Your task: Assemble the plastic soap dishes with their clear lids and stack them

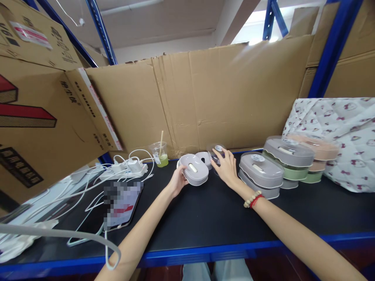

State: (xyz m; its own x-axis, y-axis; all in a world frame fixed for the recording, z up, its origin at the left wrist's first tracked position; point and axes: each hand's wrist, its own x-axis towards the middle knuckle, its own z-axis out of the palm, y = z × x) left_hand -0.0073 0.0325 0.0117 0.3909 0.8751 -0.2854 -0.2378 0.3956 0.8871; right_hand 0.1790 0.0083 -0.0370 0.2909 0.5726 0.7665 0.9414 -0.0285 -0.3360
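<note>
In my left hand point(177, 181) is a small grey box with rounded, scalloped sides point(194, 178), tilted toward me under a clear lid with a white handle strip. The fingers wrap its left side. My right hand point(227, 166) has its thumb and fingers around a clear plastic lid point(218, 148) with a round label, partly hidden by the fingers. Between the hands, behind the held box, lies another small grey piece with a dark opening point(204, 157). Grey lidded boxes point(261, 169) are stacked just right of my right hand.
More grey, green and peach boxes point(316, 146) stand at the right, beside a patterned white cloth point(351, 144). A plastic cup with green drink point(161, 159) stands at the back. Left are a power strip point(136, 168), white cables and a phone point(124, 208). Cardboard point(205, 97) walls the back.
</note>
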